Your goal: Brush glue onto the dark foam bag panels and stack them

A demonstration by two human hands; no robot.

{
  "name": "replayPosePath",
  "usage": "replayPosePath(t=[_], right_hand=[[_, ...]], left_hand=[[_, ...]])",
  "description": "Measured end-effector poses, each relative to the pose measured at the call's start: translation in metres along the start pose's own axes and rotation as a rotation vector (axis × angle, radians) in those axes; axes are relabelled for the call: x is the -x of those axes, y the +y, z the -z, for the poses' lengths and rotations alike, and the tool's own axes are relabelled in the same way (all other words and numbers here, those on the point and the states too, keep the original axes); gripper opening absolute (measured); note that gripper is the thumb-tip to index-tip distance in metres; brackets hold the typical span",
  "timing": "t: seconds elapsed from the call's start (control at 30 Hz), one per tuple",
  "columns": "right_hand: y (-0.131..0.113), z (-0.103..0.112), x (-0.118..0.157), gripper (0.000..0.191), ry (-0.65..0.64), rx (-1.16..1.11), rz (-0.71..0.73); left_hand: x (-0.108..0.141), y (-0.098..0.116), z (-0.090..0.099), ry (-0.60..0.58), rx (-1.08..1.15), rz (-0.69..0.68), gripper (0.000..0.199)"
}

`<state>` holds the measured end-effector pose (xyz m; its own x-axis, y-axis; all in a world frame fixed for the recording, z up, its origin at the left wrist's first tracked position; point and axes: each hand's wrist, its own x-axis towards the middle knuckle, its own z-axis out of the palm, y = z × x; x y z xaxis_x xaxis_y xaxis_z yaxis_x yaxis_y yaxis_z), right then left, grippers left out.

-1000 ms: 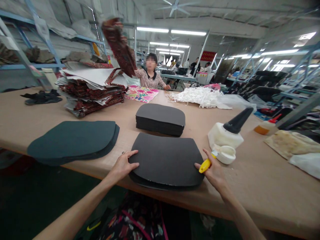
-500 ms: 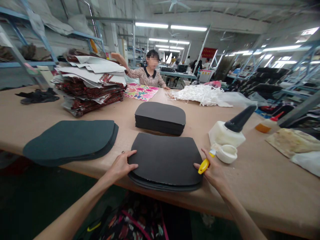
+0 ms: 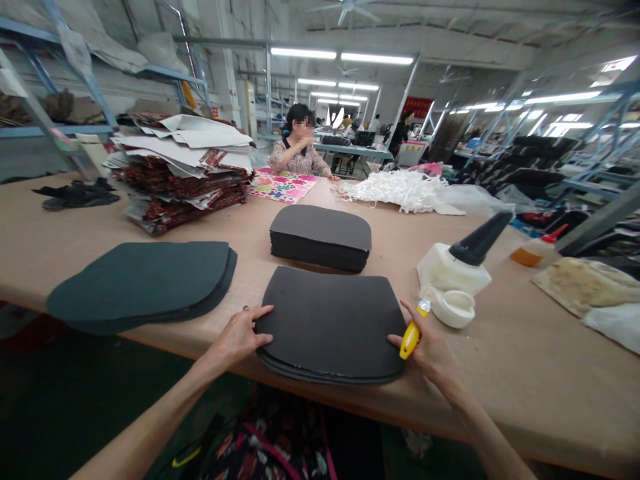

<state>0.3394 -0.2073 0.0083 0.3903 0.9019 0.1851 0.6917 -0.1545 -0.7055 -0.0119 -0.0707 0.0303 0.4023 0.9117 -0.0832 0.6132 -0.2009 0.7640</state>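
A stack of black, curved-edged sheets (image 3: 330, 327) lies at the near edge of the table. My left hand (image 3: 243, 337) grips the left side of this stack, with thumb and index finger reaching over the top sheet; its other fingers are partly hidden. At the right side, my right hand (image 3: 425, 347) holds a yellow-handled brush (image 3: 411, 339) while its thumb touches the sheets. The brush's bristles point away from me, beside a white cup-like spout (image 3: 454, 308) of a cream plastic bottle (image 3: 453, 270) with a black neck.
Behind lies a thicker stack of black pieces (image 3: 320, 237). Dark green sheets (image 3: 145, 280) overhang the table (image 3: 525, 360) at left. Farther back are a red-and-white pile (image 3: 185, 167), flowered fabric (image 3: 283, 185) and white strips (image 3: 400, 189). A co-worker (image 3: 300, 150) sits opposite.
The co-worker's raised arm has come down from the pile to the face. My hands stay at the stack's sides; the brush in my right hand has tilted slightly more upright.
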Motion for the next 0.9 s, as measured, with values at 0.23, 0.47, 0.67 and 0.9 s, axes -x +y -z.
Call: replayPosePath(t=[0.23,0.47,0.67,0.9], right_hand=[[-0.001,-0.001,0.000,0.072,-0.007,0.018,0.020],[0.006,-0.005,0.000,0.070,-0.012,0.097,0.085],[0.008,-0.007,-0.001,0.066,-0.017,0.123,0.092],[0.013,-0.011,0.001,0.067,-0.011,0.170,0.098]], left_hand=[[-0.001,-0.005,-0.001,-0.014,-0.003,-0.004,0.063],[-0.001,-0.006,-0.001,-0.037,-0.010,0.015,0.063],[-0.001,-0.005,0.000,-0.049,-0.015,0.021,0.062],[0.000,-0.010,0.000,-0.050,-0.026,-0.002,0.060]])
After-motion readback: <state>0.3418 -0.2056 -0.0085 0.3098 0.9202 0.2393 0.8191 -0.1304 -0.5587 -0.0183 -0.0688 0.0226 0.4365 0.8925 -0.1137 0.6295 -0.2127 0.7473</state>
